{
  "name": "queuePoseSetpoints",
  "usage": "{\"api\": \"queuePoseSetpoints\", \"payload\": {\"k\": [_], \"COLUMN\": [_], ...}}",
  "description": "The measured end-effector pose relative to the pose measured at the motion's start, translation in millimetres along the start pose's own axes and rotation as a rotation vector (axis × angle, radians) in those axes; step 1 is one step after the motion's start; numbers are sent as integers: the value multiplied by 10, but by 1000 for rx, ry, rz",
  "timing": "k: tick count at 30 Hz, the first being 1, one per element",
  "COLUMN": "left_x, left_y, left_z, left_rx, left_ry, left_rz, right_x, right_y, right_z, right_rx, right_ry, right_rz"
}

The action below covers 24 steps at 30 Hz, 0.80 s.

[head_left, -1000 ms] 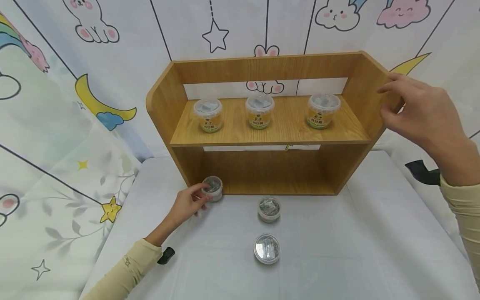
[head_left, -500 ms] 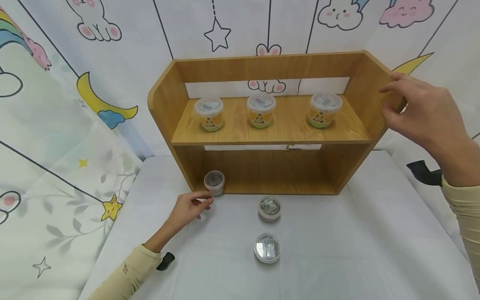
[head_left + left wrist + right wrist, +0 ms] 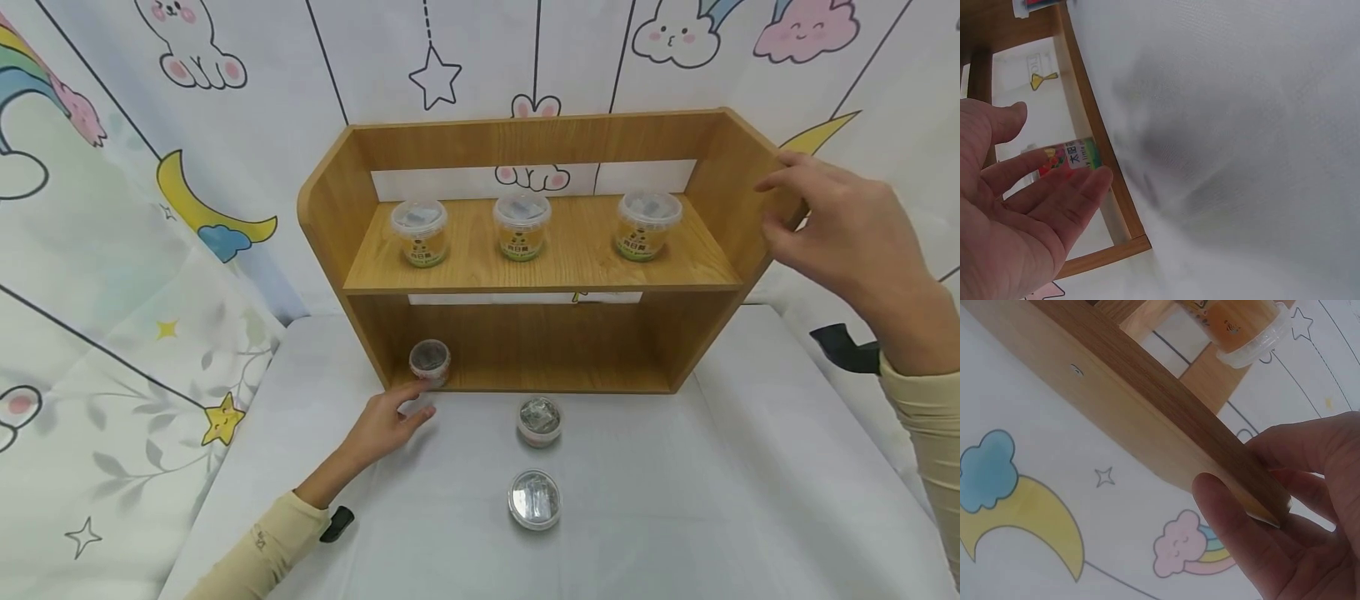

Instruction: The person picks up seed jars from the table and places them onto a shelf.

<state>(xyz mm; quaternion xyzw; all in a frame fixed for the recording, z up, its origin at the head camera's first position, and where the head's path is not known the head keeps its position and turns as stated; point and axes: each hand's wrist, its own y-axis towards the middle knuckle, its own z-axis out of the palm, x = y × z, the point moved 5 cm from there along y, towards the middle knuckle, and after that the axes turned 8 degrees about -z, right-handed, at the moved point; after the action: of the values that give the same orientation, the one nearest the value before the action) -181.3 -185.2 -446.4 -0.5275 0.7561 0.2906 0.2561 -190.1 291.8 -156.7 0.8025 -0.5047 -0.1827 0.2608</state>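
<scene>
A wooden two-level shelf stands on a white-covered table. A small lidded cup sits at the left end of the lower level. My left hand lies open on the cloth just in front of that cup and holds nothing. In the left wrist view the cup shows past the relaxed fingers. My right hand pinches the front edge of the shelf's right side panel. The thumb is on one face and the fingers are on the other.
Three lidded cups with orange labels stand on the upper level. Two more cups sit on the cloth in front of the shelf. A black object lies at the right. A printed backdrop surrounds the table.
My left hand let go of the small cup on the lower level and drew back a little toward me. The right hand kept its hold on the side panel.
</scene>
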Motion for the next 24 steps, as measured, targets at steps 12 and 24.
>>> {"api": "queuePoseSetpoints", "payload": {"k": [12,24], "left_x": [-37,-59], "left_y": [21,100], "left_z": [76,137], "left_rx": [2,2], "left_ry": [40,139], "left_rz": [22,59], "right_x": [-9,-11], "right_y": [-10,-9], "right_z": [-7,6], "right_rx": [-10,-22], "right_ry": [3,0], "right_rz": [-8,-19]}}
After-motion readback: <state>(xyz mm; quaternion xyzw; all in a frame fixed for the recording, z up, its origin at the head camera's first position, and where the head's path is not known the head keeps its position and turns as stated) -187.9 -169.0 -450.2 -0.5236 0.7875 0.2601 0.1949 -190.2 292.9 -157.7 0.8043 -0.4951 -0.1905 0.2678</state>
